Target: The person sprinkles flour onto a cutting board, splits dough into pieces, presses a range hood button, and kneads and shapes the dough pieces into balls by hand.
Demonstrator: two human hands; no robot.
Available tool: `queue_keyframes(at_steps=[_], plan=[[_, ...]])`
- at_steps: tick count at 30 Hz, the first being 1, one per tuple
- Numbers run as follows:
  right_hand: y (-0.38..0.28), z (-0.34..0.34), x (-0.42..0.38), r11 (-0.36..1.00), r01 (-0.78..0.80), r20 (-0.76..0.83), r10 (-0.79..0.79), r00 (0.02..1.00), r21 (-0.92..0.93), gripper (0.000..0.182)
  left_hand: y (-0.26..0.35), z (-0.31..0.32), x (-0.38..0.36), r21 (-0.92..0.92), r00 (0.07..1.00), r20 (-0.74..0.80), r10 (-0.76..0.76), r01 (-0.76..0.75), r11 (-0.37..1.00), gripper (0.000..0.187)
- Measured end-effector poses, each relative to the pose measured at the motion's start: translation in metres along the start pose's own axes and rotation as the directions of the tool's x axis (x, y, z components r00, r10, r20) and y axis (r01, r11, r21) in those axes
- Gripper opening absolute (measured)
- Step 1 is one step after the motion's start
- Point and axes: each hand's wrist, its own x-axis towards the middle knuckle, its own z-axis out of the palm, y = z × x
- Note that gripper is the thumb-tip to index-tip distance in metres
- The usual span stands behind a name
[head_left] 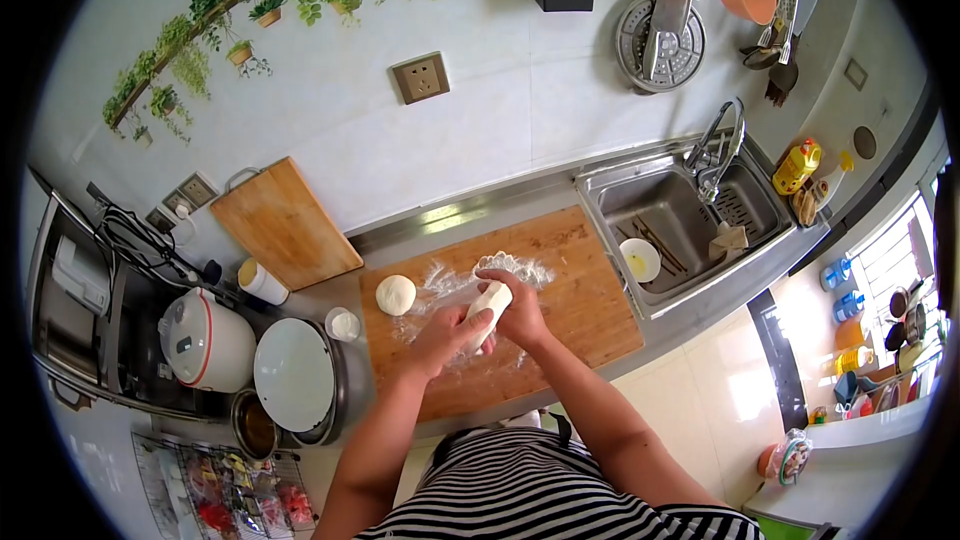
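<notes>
A piece of pale dough [489,306], long and rounded, is held between both hands above a floured wooden board [580,290]. My left hand [444,338] grips its near-left side, with the thumb lying along the dough. On the other side, my right hand [520,308] wraps its fingers round the dough's right and upper part. A round ball of dough [396,295] rests on the board to the left. White flour [525,270] is spread over the board's middle, behind and beneath the hands.
Right of the board is a steel sink [660,202] with a white bowl [640,260] and chopsticks inside. To the left stand a small cup of white powder [342,324], a large white lid or basin [294,374], a rice cooker [205,340] and an upright cutting board [285,225].
</notes>
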Motion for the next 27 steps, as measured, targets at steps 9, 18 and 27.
queue_keyframes(at_steps=[9, 18, 27], plan=[[0.004, 0.004, 0.001, 0.999, -0.040, 0.043, 0.038, 0.998, 0.037, 0.042, -0.010, 0.003, 0.002, 0.098, 0.978, 0.094, 0.187, -0.196, 0.976, 0.034], [-0.007, 0.001, 0.000, 0.945, 0.237, 0.041, -0.233, 0.971, -0.224, 0.037, -0.008, 0.004, 0.007, 0.032, 1.000, -0.004, 0.026, -0.026, 0.999, 0.032], [-0.012, 0.000, 0.003, 0.961, 0.067, 0.054, -0.055, 0.997, -0.270, 0.038, 0.007, 0.010, 0.009, -0.064, 0.996, -0.053, -0.066, 0.063, 0.996, 0.032]])
